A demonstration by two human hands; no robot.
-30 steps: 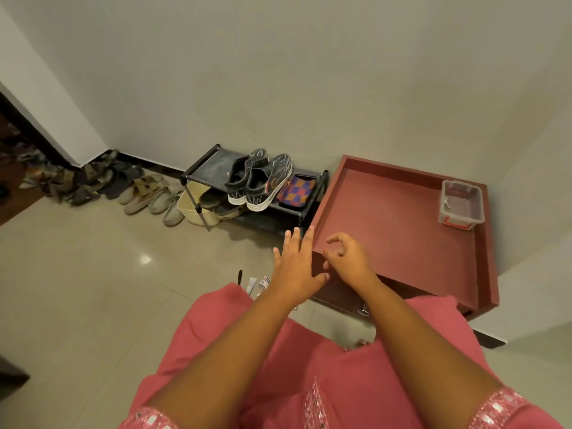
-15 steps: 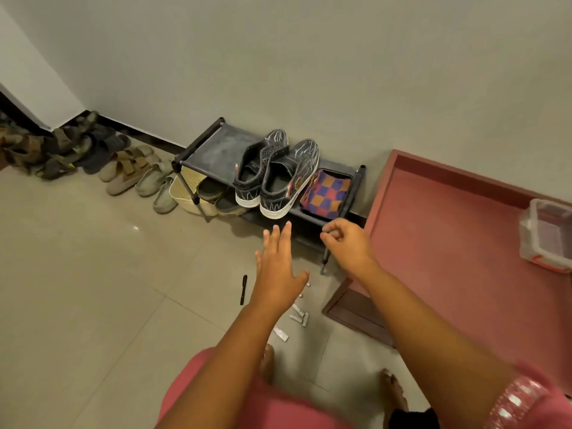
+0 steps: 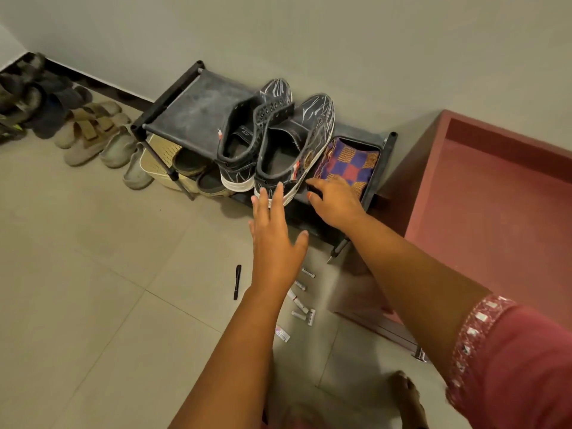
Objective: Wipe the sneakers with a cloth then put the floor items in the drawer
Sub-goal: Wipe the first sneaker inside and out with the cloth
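Two black sneakers (image 3: 278,140) with white streaks stand side by side on a low black shoe rack (image 3: 192,103). A folded checked cloth (image 3: 346,165) in purple, orange and red lies to their right on the rack. My left hand (image 3: 275,239) is stretched out flat, its fingertips at the heel of the right sneaker. My right hand (image 3: 334,202) reaches over the near edge of the cloth with fingers bent down. On the floor below lie a black pen (image 3: 237,281) and several small tubes (image 3: 298,301). The red drawer unit (image 3: 483,212) stands at right.
Sandals and slippers (image 3: 89,134) line the wall at left, and more shoes sit under the rack beside a cream basket (image 3: 158,156). Bare tiled floor spreads to the left. My bare foot (image 3: 408,397) stands near the drawer front with its metal knob (image 3: 419,354).
I have leaned in towards the rack. Both hands moved forward from the drawer unit's corner to the sneakers and the cloth. The small clear box on the unit has left the view.
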